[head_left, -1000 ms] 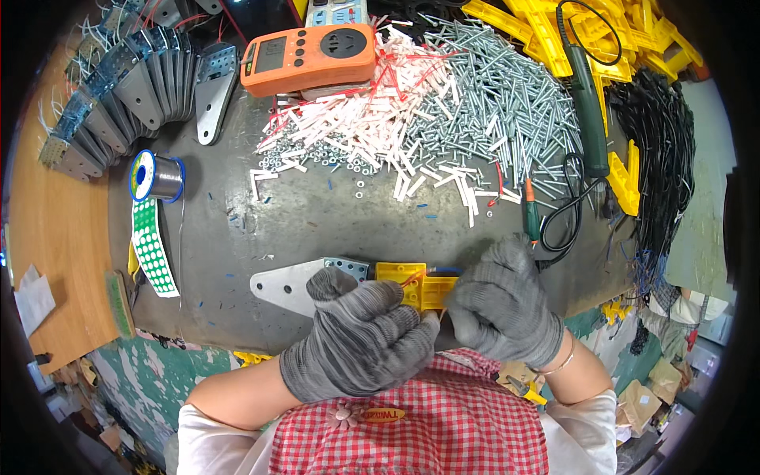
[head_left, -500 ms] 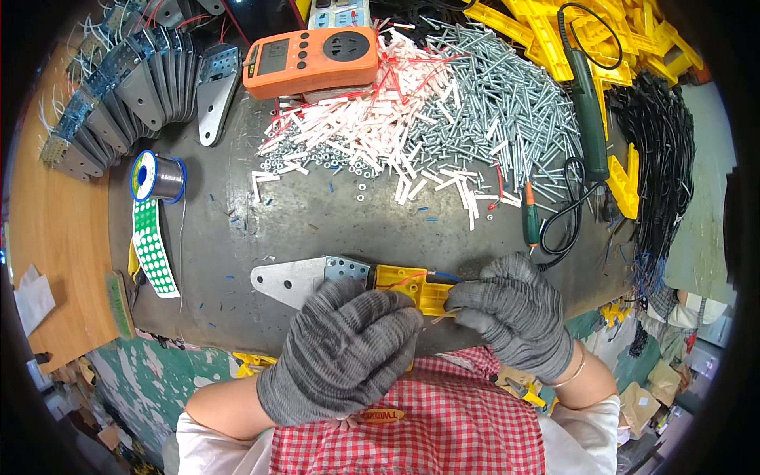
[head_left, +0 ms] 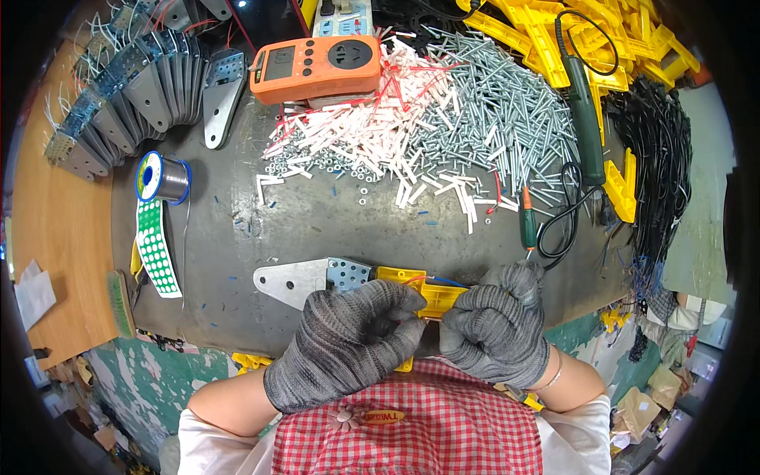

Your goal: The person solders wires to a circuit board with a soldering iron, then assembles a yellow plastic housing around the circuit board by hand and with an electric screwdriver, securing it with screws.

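At lower centre, our left hand [head_left: 340,344] and right hand [head_left: 499,324] curl at the yellow case [head_left: 441,302], gripping what we cannot tell; careless tugging could loosen the blue wire [head_left: 448,282].

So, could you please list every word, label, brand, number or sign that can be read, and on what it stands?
Yellow oval patch on the checked apron: upside-down lettering, which I will not copy.
Orange meter: anything on its screen is too blurred to read.
Blue-rimmed spool: label too small to read.
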Demonstrator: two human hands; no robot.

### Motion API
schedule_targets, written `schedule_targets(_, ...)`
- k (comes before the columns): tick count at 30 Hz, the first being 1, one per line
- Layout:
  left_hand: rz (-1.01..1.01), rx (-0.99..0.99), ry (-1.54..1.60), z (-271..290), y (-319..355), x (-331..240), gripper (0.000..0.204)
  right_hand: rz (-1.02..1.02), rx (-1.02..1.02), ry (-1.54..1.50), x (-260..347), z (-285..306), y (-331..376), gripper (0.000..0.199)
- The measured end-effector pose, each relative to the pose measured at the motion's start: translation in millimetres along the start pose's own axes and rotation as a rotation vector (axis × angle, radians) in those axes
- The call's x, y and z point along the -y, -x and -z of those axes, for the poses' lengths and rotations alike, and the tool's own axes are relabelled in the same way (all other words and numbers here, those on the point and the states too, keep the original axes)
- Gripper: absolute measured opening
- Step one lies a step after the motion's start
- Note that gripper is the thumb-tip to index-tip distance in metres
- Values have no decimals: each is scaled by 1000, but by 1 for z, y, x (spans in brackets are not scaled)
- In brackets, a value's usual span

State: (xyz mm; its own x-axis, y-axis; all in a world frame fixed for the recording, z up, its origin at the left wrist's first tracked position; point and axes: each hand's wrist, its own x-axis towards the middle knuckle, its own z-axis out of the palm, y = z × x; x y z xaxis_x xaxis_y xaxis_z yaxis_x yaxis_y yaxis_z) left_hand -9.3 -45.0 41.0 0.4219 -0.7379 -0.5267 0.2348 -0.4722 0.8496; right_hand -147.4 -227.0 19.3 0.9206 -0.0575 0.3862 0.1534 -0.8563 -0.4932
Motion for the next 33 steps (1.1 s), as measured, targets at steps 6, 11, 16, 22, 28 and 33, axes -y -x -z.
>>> schedule_targets(6,-240,-42,-123,1,-2,2,20,35,-35,21,-1,0,2,25)
schedule_targets(11,-466,-94,-371,-1,1,-1,21,20,-4,-8,2,0,4,22)
schedule_targets(16,-737,-134,-748,-3,0,7,29,227,54,41,6,6,1,18)
schedule_targets(22,-792,-58,-523,6,-5,11,32,50,70,23,-5,-5,-9,19)
schedule_targets(28,-611,-10,-517,9,-3,3,20,212,290,-138,-6,9,-22,20)
schedule_targets(33,-527,-9,-407,9,-3,0,14,70,124,18,5,7,-18,20)
